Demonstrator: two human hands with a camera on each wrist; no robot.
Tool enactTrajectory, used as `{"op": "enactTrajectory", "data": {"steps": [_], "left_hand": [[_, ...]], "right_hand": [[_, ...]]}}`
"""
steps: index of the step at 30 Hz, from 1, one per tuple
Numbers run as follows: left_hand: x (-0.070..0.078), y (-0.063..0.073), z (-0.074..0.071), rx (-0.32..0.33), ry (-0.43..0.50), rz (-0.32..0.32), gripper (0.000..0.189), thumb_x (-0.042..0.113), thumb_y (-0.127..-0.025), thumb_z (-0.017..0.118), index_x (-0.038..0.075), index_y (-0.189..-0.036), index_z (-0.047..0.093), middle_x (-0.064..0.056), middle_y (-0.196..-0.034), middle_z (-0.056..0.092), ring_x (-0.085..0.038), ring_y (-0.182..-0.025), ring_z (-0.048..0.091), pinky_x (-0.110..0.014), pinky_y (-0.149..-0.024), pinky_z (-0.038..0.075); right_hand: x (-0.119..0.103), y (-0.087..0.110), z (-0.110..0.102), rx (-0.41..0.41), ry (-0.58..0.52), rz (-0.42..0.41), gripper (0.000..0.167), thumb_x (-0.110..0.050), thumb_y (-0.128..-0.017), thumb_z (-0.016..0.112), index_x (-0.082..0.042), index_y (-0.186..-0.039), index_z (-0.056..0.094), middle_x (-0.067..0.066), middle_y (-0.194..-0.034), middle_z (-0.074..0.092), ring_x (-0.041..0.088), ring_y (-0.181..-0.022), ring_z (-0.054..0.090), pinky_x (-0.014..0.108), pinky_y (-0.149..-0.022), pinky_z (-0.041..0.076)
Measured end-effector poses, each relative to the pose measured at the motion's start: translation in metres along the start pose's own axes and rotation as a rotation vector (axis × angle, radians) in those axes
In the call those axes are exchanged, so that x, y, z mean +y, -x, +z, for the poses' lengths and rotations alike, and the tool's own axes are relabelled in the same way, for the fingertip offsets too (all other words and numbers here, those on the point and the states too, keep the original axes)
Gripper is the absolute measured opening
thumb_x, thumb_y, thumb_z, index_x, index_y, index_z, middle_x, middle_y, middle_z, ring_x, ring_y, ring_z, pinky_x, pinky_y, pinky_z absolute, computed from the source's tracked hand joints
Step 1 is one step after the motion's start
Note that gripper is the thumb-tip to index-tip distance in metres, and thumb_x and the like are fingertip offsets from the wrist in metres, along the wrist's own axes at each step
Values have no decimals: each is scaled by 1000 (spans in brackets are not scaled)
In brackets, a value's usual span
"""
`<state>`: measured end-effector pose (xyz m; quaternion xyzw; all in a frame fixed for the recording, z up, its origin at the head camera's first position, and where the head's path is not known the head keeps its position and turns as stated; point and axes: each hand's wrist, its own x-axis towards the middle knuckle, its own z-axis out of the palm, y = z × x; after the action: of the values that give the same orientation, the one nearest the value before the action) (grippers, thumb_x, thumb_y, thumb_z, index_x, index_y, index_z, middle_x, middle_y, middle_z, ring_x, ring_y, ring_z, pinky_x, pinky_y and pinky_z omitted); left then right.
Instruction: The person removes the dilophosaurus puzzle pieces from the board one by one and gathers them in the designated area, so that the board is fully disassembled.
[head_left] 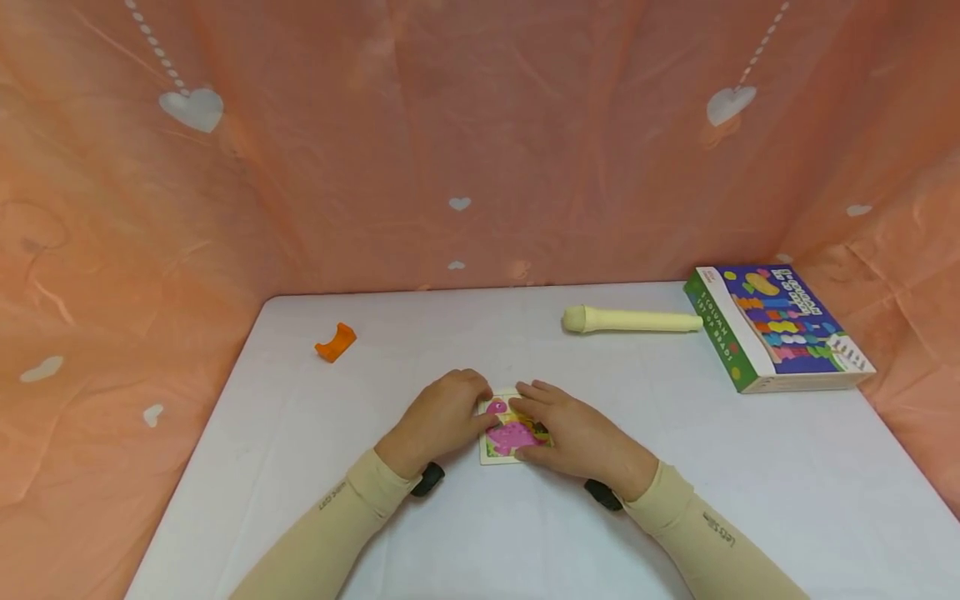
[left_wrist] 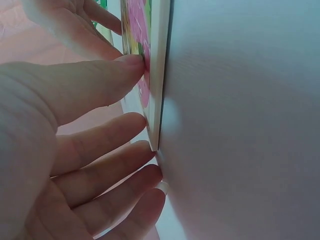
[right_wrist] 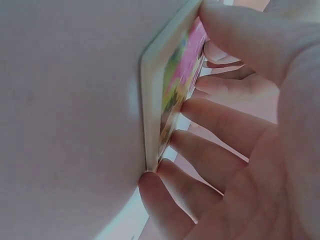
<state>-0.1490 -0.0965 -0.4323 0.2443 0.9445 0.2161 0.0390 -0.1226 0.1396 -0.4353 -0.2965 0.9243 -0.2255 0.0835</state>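
A small square picture puzzle [head_left: 512, 437] with a pink cartoon animal and a pale raised rim lies flat on the white table, between both hands. My left hand [head_left: 444, 414] is at its left side. In the left wrist view the thumb [left_wrist: 107, 82] presses on the pink picture, and the loosely bent fingers reach the rim. From the right side my right hand [head_left: 577, 429] lies over the board with fingers spread. The right wrist view shows its fingertips touching the picture and the pale rim [right_wrist: 150, 100], with the thumb at the near edge. The hands cover parts of the picture.
An orange curved block [head_left: 337, 342] lies at the back left. A pale yellow rod with a rounded end [head_left: 633, 321] lies at the back, its thin tip at a colourful bead-game box [head_left: 787, 329] on the right. A peach curtain [head_left: 480, 150] hangs behind the table.
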Motion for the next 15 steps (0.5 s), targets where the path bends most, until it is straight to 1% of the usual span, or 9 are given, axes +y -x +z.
{"op": "enactTrajectory", "data": {"steps": [6, 8, 15], "left_hand": [[2, 1, -1, -12, 4, -1, 34, 31, -95, 85, 4, -114, 78, -10, -122, 76, -27, -112, 71, -45, -99, 61], [2, 0, -1, -10, 3, 3, 34, 31, -95, 85, 3, -114, 78, -11, -122, 76, -27, -113, 70, -45, -99, 60], [1, 0, 0, 3, -4, -1, 33, 32, -95, 85, 5, -112, 78, -9, -121, 75, -27, -113, 70, -45, -98, 61]], "right_hand": [[0, 1, 2, 3, 5, 5, 65, -34, -94, 85, -4, -147, 65, 19, -164, 52, 44, -156, 45, 57, -123, 42], [0, 1, 1, 0, 4, 13, 65, -35, -94, 85, -4, -148, 65, 18, -165, 51, 43, -157, 44, 56, -124, 42], [1, 0, 1, 1, 2, 4, 64, -34, -94, 85, -4, -147, 65, 18, -164, 52, 44, -156, 45, 57, -123, 43]]}}
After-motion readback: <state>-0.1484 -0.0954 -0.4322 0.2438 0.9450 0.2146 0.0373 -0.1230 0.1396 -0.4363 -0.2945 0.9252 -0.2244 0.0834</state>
